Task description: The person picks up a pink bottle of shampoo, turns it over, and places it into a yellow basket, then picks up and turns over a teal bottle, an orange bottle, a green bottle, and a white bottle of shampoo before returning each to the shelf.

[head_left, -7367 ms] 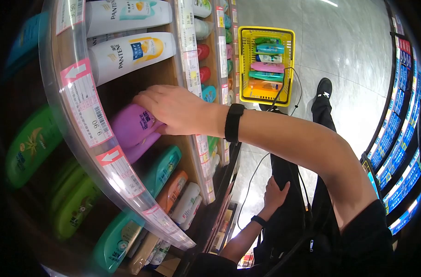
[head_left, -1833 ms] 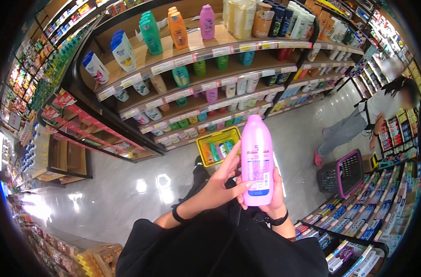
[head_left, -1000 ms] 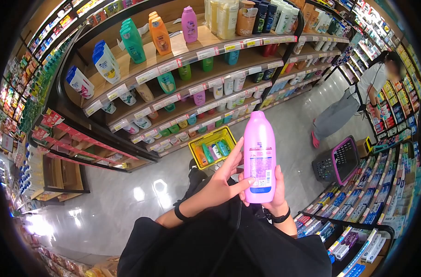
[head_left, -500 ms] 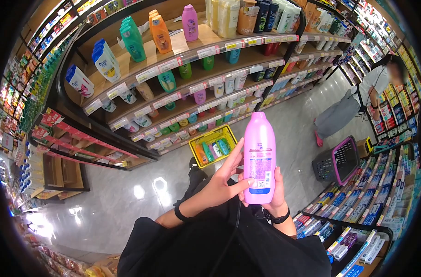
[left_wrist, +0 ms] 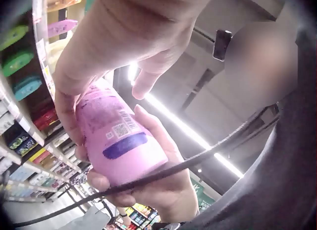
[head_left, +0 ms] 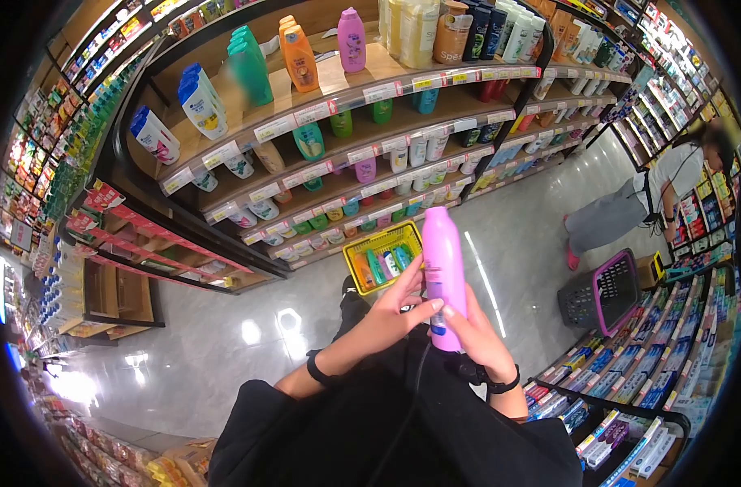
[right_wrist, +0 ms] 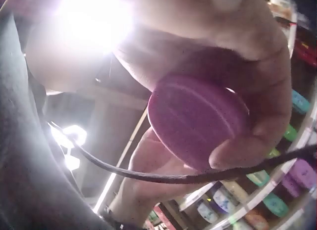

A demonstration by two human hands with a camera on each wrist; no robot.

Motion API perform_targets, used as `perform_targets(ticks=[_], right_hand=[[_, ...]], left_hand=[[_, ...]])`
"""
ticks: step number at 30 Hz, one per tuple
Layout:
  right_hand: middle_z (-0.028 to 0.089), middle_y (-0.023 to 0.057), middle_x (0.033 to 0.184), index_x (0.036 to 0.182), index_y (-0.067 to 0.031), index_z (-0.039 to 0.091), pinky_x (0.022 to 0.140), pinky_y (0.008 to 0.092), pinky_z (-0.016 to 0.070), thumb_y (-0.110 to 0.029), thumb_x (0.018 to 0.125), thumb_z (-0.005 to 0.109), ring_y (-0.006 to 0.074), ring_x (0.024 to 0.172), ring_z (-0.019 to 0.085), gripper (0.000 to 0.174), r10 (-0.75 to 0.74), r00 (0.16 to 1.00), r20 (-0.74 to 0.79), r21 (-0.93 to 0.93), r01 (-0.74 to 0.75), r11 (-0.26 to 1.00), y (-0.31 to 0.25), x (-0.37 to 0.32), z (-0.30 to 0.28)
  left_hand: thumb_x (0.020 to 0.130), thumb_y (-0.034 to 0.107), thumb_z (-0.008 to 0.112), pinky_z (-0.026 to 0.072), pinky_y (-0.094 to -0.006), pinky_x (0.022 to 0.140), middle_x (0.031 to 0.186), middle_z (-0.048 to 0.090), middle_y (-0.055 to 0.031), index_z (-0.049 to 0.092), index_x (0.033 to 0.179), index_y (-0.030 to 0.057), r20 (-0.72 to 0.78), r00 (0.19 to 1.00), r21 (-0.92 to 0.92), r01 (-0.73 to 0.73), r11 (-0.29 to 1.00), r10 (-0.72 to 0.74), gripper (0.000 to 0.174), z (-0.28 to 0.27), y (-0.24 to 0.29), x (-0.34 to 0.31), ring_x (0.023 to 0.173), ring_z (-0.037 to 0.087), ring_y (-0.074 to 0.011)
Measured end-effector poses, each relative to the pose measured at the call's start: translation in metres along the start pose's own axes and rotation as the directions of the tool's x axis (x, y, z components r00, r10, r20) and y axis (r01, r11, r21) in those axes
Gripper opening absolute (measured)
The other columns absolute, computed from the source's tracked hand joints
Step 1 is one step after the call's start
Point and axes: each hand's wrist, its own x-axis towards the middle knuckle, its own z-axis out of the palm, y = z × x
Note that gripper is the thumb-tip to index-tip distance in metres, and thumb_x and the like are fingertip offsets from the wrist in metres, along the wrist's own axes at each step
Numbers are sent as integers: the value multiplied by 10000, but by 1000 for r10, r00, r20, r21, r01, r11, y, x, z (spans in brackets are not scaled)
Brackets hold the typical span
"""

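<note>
Both hands hold a pink bottle (head_left: 444, 272) upright in front of the chest, turned partly edge-on in the head view. The left hand (head_left: 391, 316) grips its left side, thumb across the lower part. My right hand (head_left: 480, 337) holds the right side near the base, its thumb on the bottle. In the left wrist view the bottle (left_wrist: 116, 136) shows a barcode and a dark blue band, with fingers round it. The right wrist view shows the bottle's base (right_wrist: 193, 118) between the hands.
A yellow basket (head_left: 352, 258) with several bottles stands on the floor by the shelves (head_left: 338, 105). To the right are a dark basket with a purple rim (head_left: 602, 331) and a bending person (head_left: 610, 215). Low shelves (head_left: 646, 365) stand at the lower right. A cable crosses both wrist views.
The bottle has turned from its broad back label to a narrower side, and the right thumb has come across onto it. Earlier, a hand was at purple bottles on a shelf.
</note>
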Motion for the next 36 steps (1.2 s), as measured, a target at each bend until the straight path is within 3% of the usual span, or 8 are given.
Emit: perform_targets(ticks=[4,10,13,22,26,29,32,36], right_hand=[[470,324,1393,1515,5,234,1002,436,472,-440,916,639,440,1222,563,850,185,981,65,-503,-127,855,-25,11,1],[504,268,1367,1490,-18,332,970,441,487,-369,875,715,407,1178,581,805,-65,989,129,-569,128,812,-9,32,22],[519,255,1310,1391,19,423,966,440,481,-309,911,676,412,1166,564,634,-132,987,94,-530,162,833,0,41,31],[572,198,1241,1243,-1,541,885,387,516,-218,945,629,324,1027,630,379,-70,983,-172,-444,-14,896,29,41,24],[609,161,1201,1195,-25,580,881,388,519,-192,940,624,313,1019,636,309,9,953,-304,-439,-148,886,28,41,34],[613,171,1205,1170,-33,591,904,407,511,-188,930,627,354,1068,624,288,-7,944,-331,-519,-176,836,36,48,42],[618,170,1202,1157,-39,596,937,429,491,-216,934,620,365,1104,609,286,34,937,-348,-532,-228,815,37,57,51],[629,158,1175,1171,-57,600,942,427,483,-220,935,611,352,1109,607,287,58,950,-306,-541,-224,811,41,66,57]], left_hand=[[954,202,657,369,-343,1097,1430,495,-127,320,1498,-7,5,990,-98,138,986,-139,673,-21,-9,15,1291,494,-192],[929,246,675,582,-354,756,987,687,-128,599,1202,-2,-144,918,-433,279,857,-371,376,-58,-21,42,804,692,-222],[927,240,673,582,-362,775,993,681,-131,599,1193,-18,-3,893,-582,365,727,-451,378,-102,-56,72,843,692,-223],[909,216,698,588,-387,759,960,680,-86,608,1106,52,-123,799,-492,466,735,-589,272,-280,-189,158,851,685,-220],[811,179,786,596,-417,687,949,681,-114,601,1115,15,-389,710,-408,439,800,-587,392,-371,-248,204,787,695,-265],[775,152,814,596,-418,667,963,686,-125,599,1137,4,-402,696,-439,423,792,-595,446,-416,-253,232,791,702,-269],[787,144,808,594,-405,693,953,684,-121,601,1143,10,-468,795,-186,338,923,-386,432,-423,-220,252,819,703,-266],[835,193,788,574,-375,787,992,678,-63,612,1111,50,-337,816,-224,415,882,-470,357,-439,-191,266,863,679,-220]])
